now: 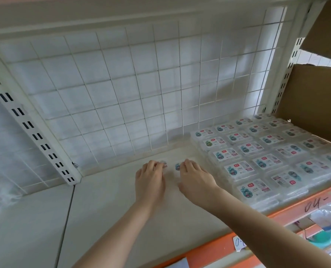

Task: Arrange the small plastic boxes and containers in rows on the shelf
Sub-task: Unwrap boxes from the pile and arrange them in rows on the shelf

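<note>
While both hands lie flat, the left hand [150,178] and right hand [196,179] each pressing a box [177,166] at mid-frame against the shelf [106,206], neither curls closed; pushing right too hard could jostle the stacks [267,151] at right.

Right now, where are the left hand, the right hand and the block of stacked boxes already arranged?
left hand [150,179], head view, back of the hand.
right hand [196,177], head view, back of the hand.
stacked boxes [265,161], head view, label on a top box near the block's middle.
</note>
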Demonstrator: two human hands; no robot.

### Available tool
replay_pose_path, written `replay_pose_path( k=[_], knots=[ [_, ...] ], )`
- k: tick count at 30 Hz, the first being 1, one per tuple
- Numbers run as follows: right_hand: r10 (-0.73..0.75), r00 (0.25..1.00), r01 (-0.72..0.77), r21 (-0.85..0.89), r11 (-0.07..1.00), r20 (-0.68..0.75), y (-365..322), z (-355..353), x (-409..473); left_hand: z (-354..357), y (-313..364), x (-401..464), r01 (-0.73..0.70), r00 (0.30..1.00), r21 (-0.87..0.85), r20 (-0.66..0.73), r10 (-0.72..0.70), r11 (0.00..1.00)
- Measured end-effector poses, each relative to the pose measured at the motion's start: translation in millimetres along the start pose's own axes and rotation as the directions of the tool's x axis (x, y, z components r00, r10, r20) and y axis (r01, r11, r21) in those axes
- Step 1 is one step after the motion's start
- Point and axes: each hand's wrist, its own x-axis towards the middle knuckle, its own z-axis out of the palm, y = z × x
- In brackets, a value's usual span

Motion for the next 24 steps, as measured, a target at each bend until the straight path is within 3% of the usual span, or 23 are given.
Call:
replay_pose_path(
  k=[8,14,19,24],
  knots=[
    [0.063,0.998,-0.063,0.055,0.997,-0.008,15.2,6.3,56.8,10.1,16.1,31.1,0.018,0.997,-0.092,0.072,-0.011,0.996],
    [0.146,0.984,-0.137,0.101,0.985,-0.098,17.8,4.5,56.4,12.8,17.4,40.4,0.013,0.992,-0.016,0.122,-0.011,1.000],
    [0.111,0.993,-0.105,0.101,0.989,-0.050,14.7,16.8,61.0,15.6,18.1,38.1,-0.007,0.996,0.003,0.087,0.007,1.000],
    [0.126,0.992,-0.126,0.120,0.985,0.010,19.6,6.0,63.9,16.5,17.0,44.1,-0.038,0.990,0.024,0.139,0.034,0.999]
  ],
)
